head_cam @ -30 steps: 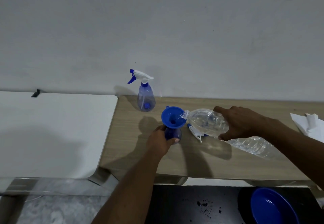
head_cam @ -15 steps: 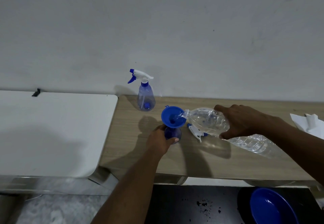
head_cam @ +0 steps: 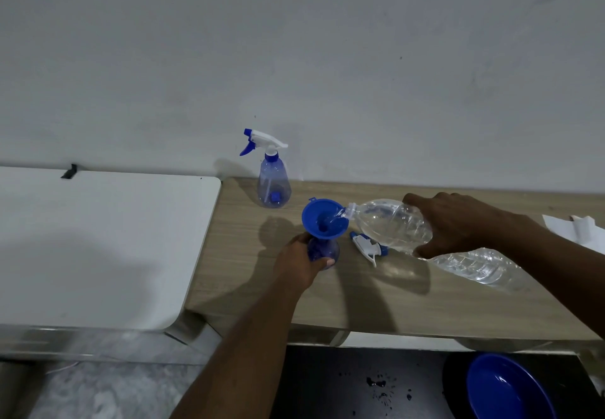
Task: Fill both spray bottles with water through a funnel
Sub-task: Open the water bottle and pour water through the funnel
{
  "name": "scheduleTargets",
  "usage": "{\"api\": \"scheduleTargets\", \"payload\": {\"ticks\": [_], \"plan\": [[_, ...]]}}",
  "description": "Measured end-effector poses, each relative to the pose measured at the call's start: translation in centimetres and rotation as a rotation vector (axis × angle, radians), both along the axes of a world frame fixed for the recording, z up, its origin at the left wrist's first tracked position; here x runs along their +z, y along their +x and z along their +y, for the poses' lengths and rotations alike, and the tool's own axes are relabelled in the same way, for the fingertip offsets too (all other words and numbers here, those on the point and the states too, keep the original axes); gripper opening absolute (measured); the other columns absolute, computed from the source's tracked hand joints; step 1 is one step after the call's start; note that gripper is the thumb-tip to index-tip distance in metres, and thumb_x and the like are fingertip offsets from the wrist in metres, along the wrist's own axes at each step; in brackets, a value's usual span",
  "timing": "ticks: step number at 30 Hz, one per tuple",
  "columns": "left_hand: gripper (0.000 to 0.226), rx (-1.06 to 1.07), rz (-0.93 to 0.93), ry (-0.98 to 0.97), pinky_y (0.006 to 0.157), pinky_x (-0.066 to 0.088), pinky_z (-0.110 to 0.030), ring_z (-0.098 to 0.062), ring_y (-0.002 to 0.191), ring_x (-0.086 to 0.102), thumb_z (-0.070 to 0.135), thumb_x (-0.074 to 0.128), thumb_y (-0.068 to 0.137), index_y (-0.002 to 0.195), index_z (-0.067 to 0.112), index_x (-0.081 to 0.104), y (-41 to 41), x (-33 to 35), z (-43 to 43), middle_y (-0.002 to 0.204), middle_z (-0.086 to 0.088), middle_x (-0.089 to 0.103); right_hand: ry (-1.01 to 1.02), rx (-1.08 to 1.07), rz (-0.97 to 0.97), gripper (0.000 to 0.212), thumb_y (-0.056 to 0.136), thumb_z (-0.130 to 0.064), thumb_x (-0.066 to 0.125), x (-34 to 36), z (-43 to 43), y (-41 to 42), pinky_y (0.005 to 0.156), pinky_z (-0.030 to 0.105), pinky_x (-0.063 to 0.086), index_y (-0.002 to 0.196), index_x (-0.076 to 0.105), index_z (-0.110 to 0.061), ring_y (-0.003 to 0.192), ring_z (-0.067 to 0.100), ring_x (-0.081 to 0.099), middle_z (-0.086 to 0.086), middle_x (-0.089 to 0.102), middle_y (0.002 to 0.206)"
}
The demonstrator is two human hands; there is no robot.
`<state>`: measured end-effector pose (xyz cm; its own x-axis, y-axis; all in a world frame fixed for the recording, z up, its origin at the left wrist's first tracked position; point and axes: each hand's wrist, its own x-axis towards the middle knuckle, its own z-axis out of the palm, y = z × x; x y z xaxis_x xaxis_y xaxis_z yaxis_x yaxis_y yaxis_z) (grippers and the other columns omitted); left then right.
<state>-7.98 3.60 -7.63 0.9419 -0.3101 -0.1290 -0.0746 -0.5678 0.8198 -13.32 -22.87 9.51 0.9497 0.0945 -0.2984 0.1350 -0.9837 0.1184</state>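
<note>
Pale grey wall backs a wood-grain tabletop (head_cam: 376,291), with a white rounded-corner tabletop (head_cam: 98,238) butted to its left. On the wood one, the left hand (head_cam: 299,263) has its grip wrapped around a translucent blue plastic spray bottle (head_cam: 322,251), whose lower body is mostly hidden by the fingers. A round blue plastic funnel (head_cam: 322,218) sits in its neck. The right hand (head_cam: 458,223) has its grip curled around a clear ribbed plastic water bottle (head_cam: 399,225), tilted with its mouth over the funnel rim; compared with a second ago, water now visibly streams in. A detached white-and-blue trigger sprayer head (head_cam: 368,245) lies partly under that bottle. Near the wall stands a second capped spray bottle (head_cam: 273,186). A blue bowl (head_cam: 507,389) is cut off at the bottom edge.
</note>
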Motion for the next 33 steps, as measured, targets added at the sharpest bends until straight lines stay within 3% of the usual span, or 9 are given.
{"api": "scheduleTargets", "payload": {"ticks": [10,15,17,21,26,30,33], "plan": [[0.054,0.005,0.001,0.026,0.086,0.052,-0.032,-0.014,0.096,0.066,0.039,0.085,0.065,0.114,0.030,0.063,0.3,-0.3,-0.1,0.107,0.008,0.070,0.026,0.007,-0.013,0.091,0.066,-0.065,0.075,-0.2,0.0,0.0,0.067,0.031,0.037,0.138,0.035,-0.027,0.077,0.019,0.044,-0.017,0.035,0.068],[0.053,0.012,0.015,0.006,0.084,0.048,-0.028,-0.012,0.096,0.064,0.035,0.085,0.067,0.115,0.028,0.063,0.1,-0.1,-0.2,0.107,0.009,0.069,0.172,-0.050,-0.067,0.093,0.065,-0.064,0.079,-1.3,-0.2,-0.6,0.069,0.035,0.047,0.136,0.035,-0.023,0.081,0.024,0.056,-0.006,0.061,0.085],[0.053,0.024,0.018,0.013,0.084,0.050,-0.031,-0.014,0.096,0.065,0.036,0.085,0.066,0.114,0.029,0.064,0.1,-0.1,-0.4,0.106,0.008,0.070,0.330,-0.088,-0.135,0.091,0.063,-0.059,0.085,-2.0,-0.5,-1.1,0.075,0.038,0.052,0.132,0.040,-0.020,0.090,0.029,0.064,0.001,0.071,0.097],[0.051,0.027,0.041,0.004,0.086,0.054,-0.037,-0.013,0.094,0.067,0.038,0.085,0.064,0.110,0.030,0.065,0.0,-0.3,-0.8,0.103,0.010,0.071,0.713,-0.212,-0.336,0.074,0.061,-0.045,0.092,-2.9,-0.8,-2.5,0.071,0.020,0.047,0.118,0.050,-0.023,0.092,0.018,0.066,-0.016,0.063,0.100],[0.051,0.037,0.108,-0.066,0.087,0.056,-0.042,-0.004,0.090,0.068,0.045,0.081,0.054,0.101,0.037,0.065,0.2,-1.4,-1.0,0.094,0.017,0.073,1.022,-0.448,-0.609,0.074,0.057,-0.056,0.086,-3.3,-2.6,-2.5,0.083,0.040,0.057,0.113,0.050,-0.024,0.105,0.019,0.066,0.000,0.064,0.116],[0.045,0.058,0.097,-0.092,0.090,0.054,-0.040,-0.007,0.088,0.067,0.037,0.087,0.061,0.098,0.032,0.063,0.1,-1.4,-1.4,0.092,0.017,0.071,1.034,-0.596,-0.829,0.072,0.065,-0.040,0.092,-2.6,-4.5,-0.9,0.082,0.035,0.057,0.117,0.049,-0.016,0.105,0.020,0.064,0.001,0.061,0.117],[0.046,0.060,0.069,-0.096,0.090,0.052,-0.036,-0.010,0.093,0.067,0.029,0.088,0.065,0.104,0.029,0.064,-0.1,-1.4,-1.6,0.096,0.012,0.072,1.037,-0.695,-0.946,0.076,0.062,-0.044,0.091,-2.8,-6.0,0.9,0.089,0.038,0.054,0.117,0.048,-0.015,0.105,0.021,0.062,-0.001,0.059,0.112]]}}
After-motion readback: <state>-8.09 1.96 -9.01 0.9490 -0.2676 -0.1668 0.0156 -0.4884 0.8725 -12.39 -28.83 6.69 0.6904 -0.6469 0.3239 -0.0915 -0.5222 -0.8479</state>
